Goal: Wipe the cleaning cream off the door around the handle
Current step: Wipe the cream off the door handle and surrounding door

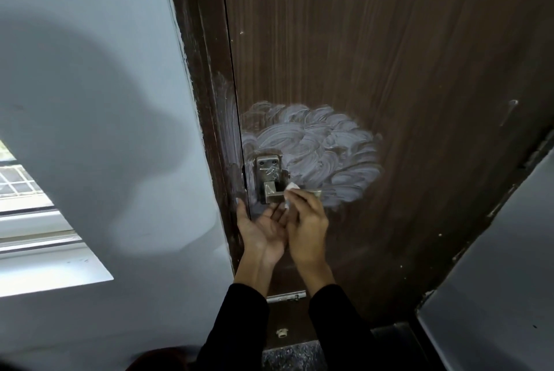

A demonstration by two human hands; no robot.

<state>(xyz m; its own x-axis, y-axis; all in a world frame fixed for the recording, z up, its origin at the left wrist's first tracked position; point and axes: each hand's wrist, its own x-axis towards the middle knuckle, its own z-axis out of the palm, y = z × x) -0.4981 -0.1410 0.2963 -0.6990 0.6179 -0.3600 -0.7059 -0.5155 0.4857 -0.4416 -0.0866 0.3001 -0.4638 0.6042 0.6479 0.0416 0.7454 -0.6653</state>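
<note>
White cream [311,142] smeared on door [389,40], right hand [307,225] pinching wipe [291,190]

On my left I see a pale grey wall [99,100] with a broad shadow across it, and low on it a window [21,190] with a white sill [51,271] below it. Lower down I make out a small metal bolt [286,296] and a little white knob [281,332] under it, with dark speckled floor [287,355] beneath. Another grey wall [494,295] fills my lower right.
</note>
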